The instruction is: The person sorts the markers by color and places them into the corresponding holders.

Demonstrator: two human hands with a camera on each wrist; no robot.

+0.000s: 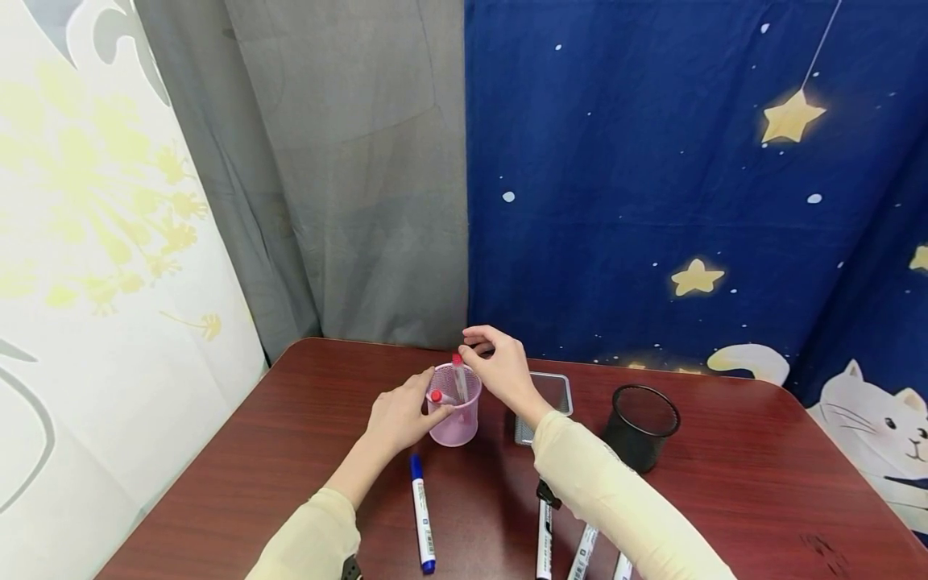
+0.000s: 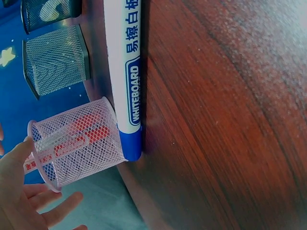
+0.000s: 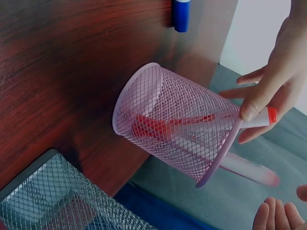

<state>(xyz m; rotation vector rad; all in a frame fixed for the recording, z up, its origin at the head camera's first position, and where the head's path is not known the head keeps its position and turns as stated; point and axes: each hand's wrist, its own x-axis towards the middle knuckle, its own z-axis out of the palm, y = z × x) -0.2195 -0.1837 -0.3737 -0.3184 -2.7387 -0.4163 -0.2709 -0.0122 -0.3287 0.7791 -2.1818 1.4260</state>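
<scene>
A pink mesh pen holder (image 1: 454, 428) stands upright near the table's back edge. Inside it lean two whiteboard markers with red ends, one red-tipped marker (image 1: 461, 382) towards the right and another red-tipped marker (image 3: 256, 120) beside my left thumb. My left hand (image 1: 399, 415) holds the holder by its rim, thumb on the near side. Just above the rim, my right hand (image 1: 502, 369) has its fingers loosely bent. In the right wrist view, a gap separates those fingertips (image 3: 268, 215) from the marker's end, and they hold nothing.
A blue-capped whiteboard marker (image 1: 423, 515) lies in front of the pen holder. Behind my right forearm sits a silver mesh holder (image 1: 554, 391), with a black mesh pen holder (image 1: 638, 443) to its right. Several white markers (image 1: 544, 540) lie at the front, partly under the right sleeve.
</scene>
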